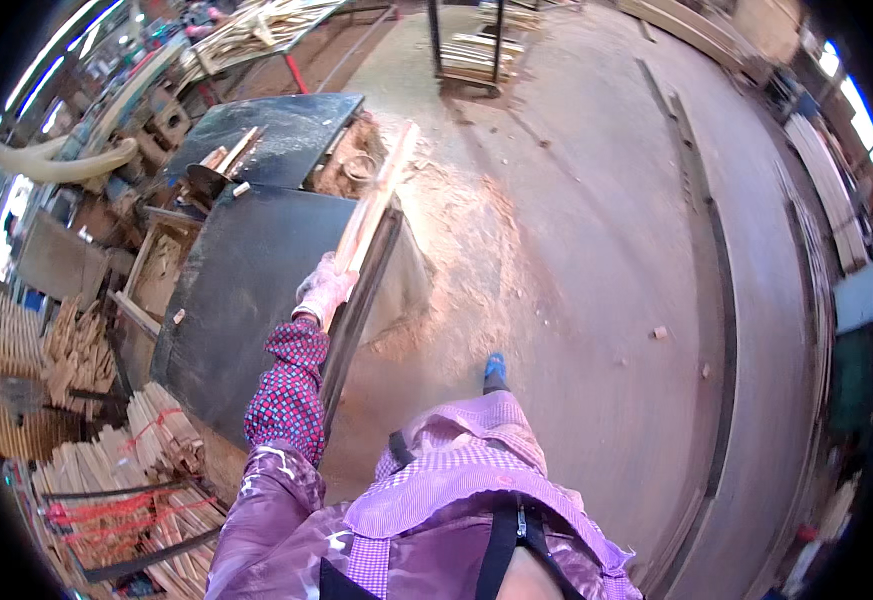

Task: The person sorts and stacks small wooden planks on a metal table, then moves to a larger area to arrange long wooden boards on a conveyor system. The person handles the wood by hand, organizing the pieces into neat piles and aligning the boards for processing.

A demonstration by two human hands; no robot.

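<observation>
My left hand, in a pale glove, is closed around a small bundle of long wooden strips. The strips lie along the right edge of a dark flat-topped worktable, and their far ends reach past it over the floor. A patterned sleeve cover runs up my left forearm. My right hand is out of the picture. Farther back on the table, short wood pieces lie beside a dark round disc, which looks like a saw blade.
Sawdust is spread over the floor right of the table. Strapped wood bundles are piled at the lower left. A wooden box stands against the table's left side. A metal rack holds stacked strips at the back.
</observation>
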